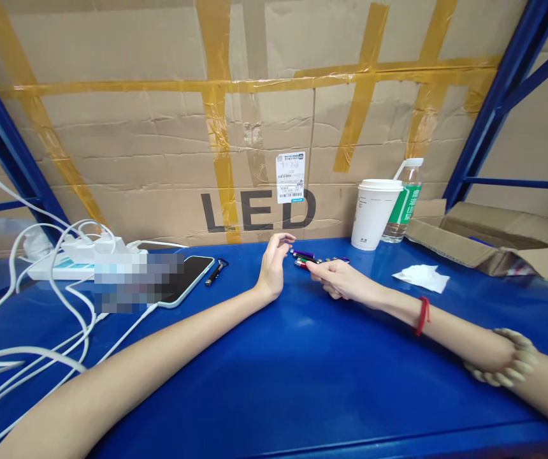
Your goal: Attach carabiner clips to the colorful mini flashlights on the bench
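My left hand point(274, 261) rests on its edge on the blue shelf surface point(274, 376), fingers curved and apart, holding nothing. Just right of it lie a few small pen-like keychain lights point(305, 256), purple, red and green. My right hand point(338, 279) is closed, its fingertips pinching the near end of the red one. A black keychain light point(215, 273) lies apart to the left, beside a phone point(188, 278) with a light blue case.
A white power strip point(71, 262) with white cables point(39, 331) fills the left. A paper cup point(373, 213), water bottle point(405, 204), crumpled tissue point(421, 278) and open cardboard box point(494, 242) sit at the right. A taped cardboard wall point(159, 127) closes the back.
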`<action>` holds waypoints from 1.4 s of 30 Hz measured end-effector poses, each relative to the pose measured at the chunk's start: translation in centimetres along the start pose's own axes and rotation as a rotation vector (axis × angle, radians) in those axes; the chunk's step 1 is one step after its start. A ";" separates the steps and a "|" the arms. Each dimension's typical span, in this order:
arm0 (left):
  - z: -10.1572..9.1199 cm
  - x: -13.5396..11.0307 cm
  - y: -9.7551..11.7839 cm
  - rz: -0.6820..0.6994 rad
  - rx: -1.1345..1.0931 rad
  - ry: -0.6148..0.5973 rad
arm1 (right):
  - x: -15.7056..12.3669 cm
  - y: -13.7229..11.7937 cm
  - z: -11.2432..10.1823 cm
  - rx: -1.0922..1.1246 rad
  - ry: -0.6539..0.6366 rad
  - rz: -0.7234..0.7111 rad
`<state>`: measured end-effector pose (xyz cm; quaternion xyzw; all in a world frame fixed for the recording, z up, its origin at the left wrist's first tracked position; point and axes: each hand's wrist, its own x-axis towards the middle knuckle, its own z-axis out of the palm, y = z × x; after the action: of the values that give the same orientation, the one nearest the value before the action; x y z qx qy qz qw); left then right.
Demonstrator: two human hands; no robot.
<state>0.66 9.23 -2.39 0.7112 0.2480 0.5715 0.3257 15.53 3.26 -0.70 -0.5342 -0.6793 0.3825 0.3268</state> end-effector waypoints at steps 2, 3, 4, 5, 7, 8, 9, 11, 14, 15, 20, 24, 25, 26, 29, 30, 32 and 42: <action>0.0 0.0 0.0 -0.005 0.001 0.005 | 0.0 0.0 0.0 -0.012 0.000 -0.006; 0.0 0.0 0.1 0.001 0.005 -0.003 | 0.1 0.1 -0.1 -0.022 0.007 -0.003; 0.0 -0.1 0.2 0.010 0.010 -0.015 | 0.1 0.2 -0.1 -0.036 0.019 0.004; 0.0 -0.1 0.3 0.019 0.014 -0.025 | 0.1 0.3 -0.2 -0.054 0.036 0.014; 0.0 -0.2 0.4 0.025 0.013 -0.032 | 0.2 0.5 -0.3 -0.101 0.072 0.014; 0.0 -0.2 0.4 0.023 0.008 -0.029 | 0.2 0.6 -0.3 -0.129 0.085 0.000; 0.0 -0.2 0.4 0.019 0.002 -0.024 | 0.2 0.7 -0.4 -0.159 0.096 -0.021; 0.0 -0.2 0.3 0.015 -0.008 -0.017 | 0.2 0.8 -0.6 -0.217 0.111 -0.059; 0.1 -0.2 0.1 0.008 -0.019 -0.021 | 0.4 1.0 -0.7 -0.260 0.114 -0.073; 0.1 -0.1 0.1 0.003 -0.025 -0.022 | 0.5 1.1 -0.7 -0.263 0.109 -0.068; 0.1 -0.1 0.0 -0.015 -0.073 -0.042 | 0.6 1.1 -0.8 -0.255 0.078 -0.071; 0.0 -0.1 0.0 0.002 -0.088 -0.046 | 0.4 0.9 -0.8 -0.280 0.074 -0.099; 0.0 -0.1 0.0 0.005 -0.088 -0.047 | 0.4 0.9 -0.8 -0.285 0.073 -0.096; 0.0 -0.1 0.0 0.005 -0.087 -0.050 | 0.4 0.9 -0.8 -0.291 0.071 -0.095; 0.0 -0.1 0.0 0.007 -0.089 -0.060 | 0.4 0.8 -0.8 -0.318 0.071 -0.112; 0.0 -0.1 0.0 0.007 -0.091 -0.061 | 0.4 0.8 -0.8 -0.324 0.071 -0.117; -0.1 -0.1 0.0 0.008 -0.090 -0.059 | 0.4 0.7 -0.8 -0.326 0.070 -0.120; 0.0 -0.1 0.1 0.006 -0.102 -0.051 | 0.6 1.1 -0.8 -0.330 0.061 -0.127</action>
<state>0.68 9.10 -2.38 0.7088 0.2081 0.5662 0.3657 16.58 4.16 -1.26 -0.5482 -0.7549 0.2281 0.2786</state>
